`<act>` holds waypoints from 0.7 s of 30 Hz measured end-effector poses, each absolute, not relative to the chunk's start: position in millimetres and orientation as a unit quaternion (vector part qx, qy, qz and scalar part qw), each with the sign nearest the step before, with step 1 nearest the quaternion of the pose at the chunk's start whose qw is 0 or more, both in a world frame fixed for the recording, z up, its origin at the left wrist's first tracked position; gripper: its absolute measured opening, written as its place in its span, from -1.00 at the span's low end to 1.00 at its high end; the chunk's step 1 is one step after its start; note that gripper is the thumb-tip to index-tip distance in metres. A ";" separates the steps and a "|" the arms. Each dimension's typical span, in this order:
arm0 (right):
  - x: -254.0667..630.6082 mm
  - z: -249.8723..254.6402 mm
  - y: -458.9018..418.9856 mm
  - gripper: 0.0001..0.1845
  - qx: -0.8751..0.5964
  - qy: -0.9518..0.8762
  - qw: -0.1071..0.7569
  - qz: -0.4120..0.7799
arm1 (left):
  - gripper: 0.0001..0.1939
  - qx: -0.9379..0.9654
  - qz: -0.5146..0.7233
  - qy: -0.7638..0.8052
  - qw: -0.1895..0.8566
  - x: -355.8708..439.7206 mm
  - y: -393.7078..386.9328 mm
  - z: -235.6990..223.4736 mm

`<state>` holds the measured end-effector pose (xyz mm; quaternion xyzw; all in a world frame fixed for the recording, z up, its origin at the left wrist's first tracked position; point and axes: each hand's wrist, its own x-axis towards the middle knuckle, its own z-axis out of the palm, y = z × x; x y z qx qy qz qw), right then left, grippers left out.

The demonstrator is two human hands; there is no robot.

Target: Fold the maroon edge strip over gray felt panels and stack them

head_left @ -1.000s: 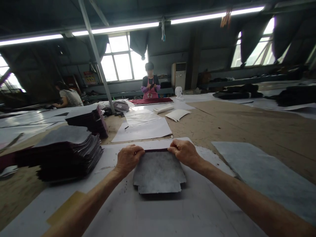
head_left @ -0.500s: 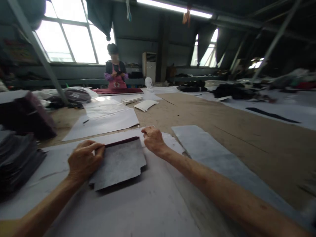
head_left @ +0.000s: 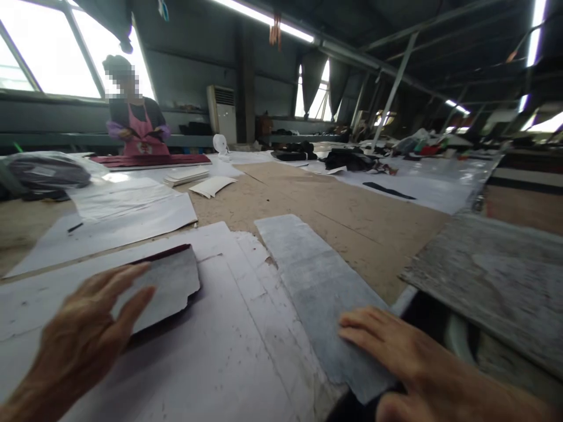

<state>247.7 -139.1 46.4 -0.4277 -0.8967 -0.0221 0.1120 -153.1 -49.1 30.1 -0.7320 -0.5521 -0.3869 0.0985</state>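
The right hand [head_left: 402, 354], thumb apart, is moving from the grey panel [head_left: 176, 284] to the pale sheet [head_left: 303, 264] at right — the left hand [head_left: 83, 328], also spread, is perhaps steadying the panel.

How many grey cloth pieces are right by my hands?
2: the short maroon-edged piece, partly behind your left hand, and the long strip, partly behind your right hand. Any layers hidden underneath can't be counted.
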 end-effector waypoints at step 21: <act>257.1 37.2 -123.1 -0.76 -0.582 -0.681 0.234 0.377 | -0.69 -0.914 -0.323 -0.212 -0.124 29.3 -111.2 15.6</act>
